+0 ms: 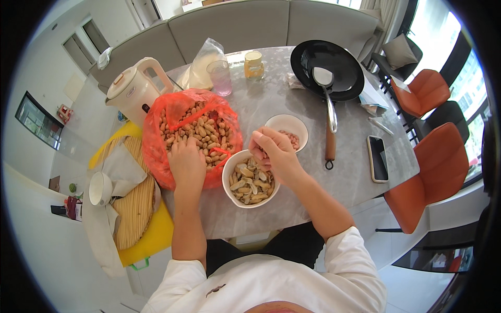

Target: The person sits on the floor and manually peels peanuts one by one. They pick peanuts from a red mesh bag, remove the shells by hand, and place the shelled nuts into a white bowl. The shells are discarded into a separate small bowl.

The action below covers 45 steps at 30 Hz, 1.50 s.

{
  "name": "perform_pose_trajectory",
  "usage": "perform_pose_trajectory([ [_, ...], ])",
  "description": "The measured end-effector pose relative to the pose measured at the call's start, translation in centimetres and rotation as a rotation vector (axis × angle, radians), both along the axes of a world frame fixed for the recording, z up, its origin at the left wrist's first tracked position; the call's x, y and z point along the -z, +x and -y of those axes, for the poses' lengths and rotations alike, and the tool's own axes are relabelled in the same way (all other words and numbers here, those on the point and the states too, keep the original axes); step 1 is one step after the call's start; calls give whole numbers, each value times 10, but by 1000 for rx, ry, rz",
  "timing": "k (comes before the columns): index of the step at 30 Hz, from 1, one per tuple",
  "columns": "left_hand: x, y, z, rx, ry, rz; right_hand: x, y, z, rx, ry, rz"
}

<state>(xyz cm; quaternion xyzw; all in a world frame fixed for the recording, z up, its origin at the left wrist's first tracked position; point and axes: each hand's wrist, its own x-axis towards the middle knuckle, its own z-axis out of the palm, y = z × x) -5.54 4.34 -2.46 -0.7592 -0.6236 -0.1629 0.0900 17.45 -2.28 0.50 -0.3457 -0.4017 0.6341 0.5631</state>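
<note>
My left hand [188, 157] reaches into a red plastic bag [156, 164] of unshelled peanuts [203, 131], its fingertips among the nuts; whether it grips one cannot be told. Curled over the right edge of a white bowl [231, 197] is my right hand [274, 152], with some reddish peanut kernels [264, 153] partly visible within its fingers. Empty peanut shells [250, 184] lie in that bowl. Just behind the hand stands a second white bowl [301, 127] containing shelled peanut kernels [292, 140], partly hidden by the hand.
A black wok [305, 58] holds a metal spatula [330, 111]. Nearby are a phone [378, 158], an electric kettle [129, 94], a glass [220, 78] and a lidded jar [254, 66]. At left, a small bowl [100, 189] and cloth [127, 168] rest on a round slatted mat [137, 211].
</note>
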Motion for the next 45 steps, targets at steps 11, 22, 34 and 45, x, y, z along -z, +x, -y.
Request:
perform_pose_trajectory([
  [11, 6, -2, -5, -43, 52, -36, -2, 0, 0, 11, 18, 36],
  [22, -5, 2, 12, 91, 186, 208, 2, -2, 2, -43, 22, 2],
  [34, -32, 46, 49, 745, 288, 657, 1, -10, 4, 37, 216, 185],
  [45, -31, 40, 53, 754, 325, 745, 11, -8, 3, -52, 285, 267],
])
